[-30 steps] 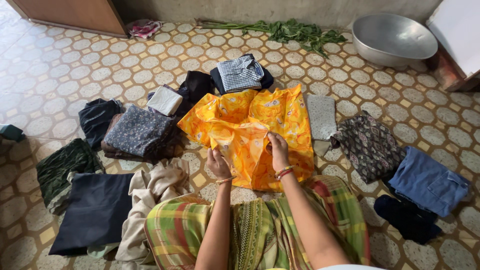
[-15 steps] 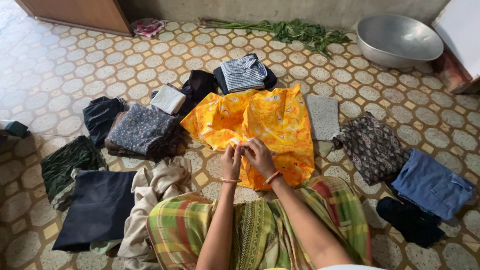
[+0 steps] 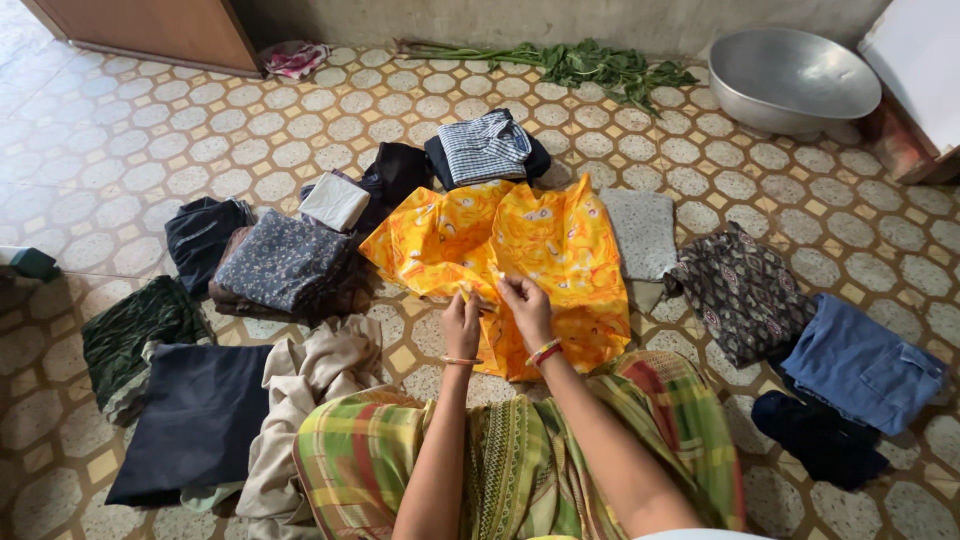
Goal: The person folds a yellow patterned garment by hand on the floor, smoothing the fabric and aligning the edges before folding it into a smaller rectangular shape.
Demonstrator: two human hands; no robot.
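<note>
pinching the yellow cloth [image 3: 540,240], left hand [image 3: 461,322] and right hand [image 3: 527,307] meet, forearms outstretched.

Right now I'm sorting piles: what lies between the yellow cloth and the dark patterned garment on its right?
In the head view, a folded grey speckled cloth lies between the yellow cloth and the dark patterned garment.

A tiled floor [image 3: 150,140] of pale hexagons and yellow squares meets a grey wall [image 3: 560,18] and brown wooden door [image 3: 150,28].
</note>
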